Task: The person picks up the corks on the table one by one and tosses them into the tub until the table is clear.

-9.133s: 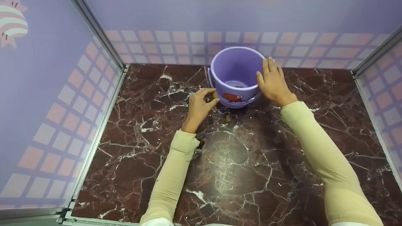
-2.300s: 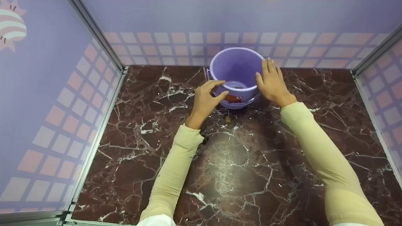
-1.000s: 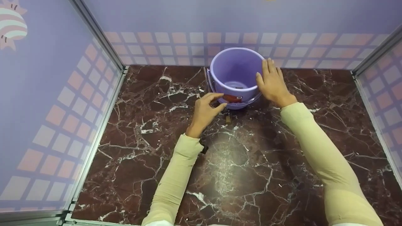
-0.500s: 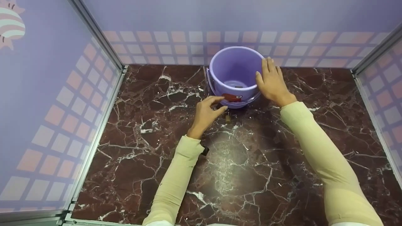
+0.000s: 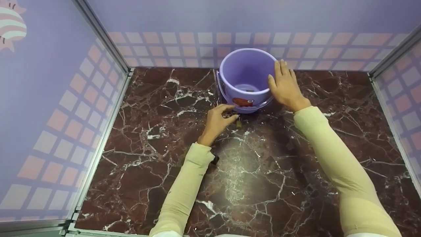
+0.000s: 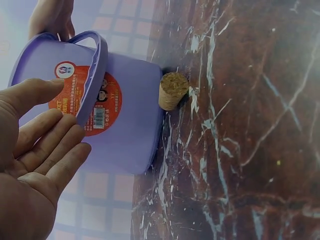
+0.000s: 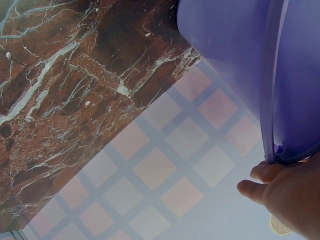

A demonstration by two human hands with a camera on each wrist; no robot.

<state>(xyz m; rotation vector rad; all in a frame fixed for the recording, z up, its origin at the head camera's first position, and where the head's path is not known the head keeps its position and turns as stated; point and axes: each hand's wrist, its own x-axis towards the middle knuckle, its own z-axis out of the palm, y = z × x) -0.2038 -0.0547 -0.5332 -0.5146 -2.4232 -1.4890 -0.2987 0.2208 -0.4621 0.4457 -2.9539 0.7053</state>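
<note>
A purple bucket with a red label stands upright by the back wall, its handle hanging down at the front. My right hand rests on the right of its rim with straight fingers. In the left wrist view a cork stopper stands on the table against the bucket's foot; the head view has the cork just right of my left fingertips. My left hand holds nothing, thumb and fingers apart. A small dark thing lies inside the bucket, too small to identify.
The dark red marbled table is bounded by purple checked panels at the back and sides. Metal frame strips run along the edges. Small pale specks lie on the tabletop.
My left hand has come down from the bucket's front rim to beside the cork. Much earlier it was at the bucket's left front with a small tan thing at its fingertips. The right hand stays put.
</note>
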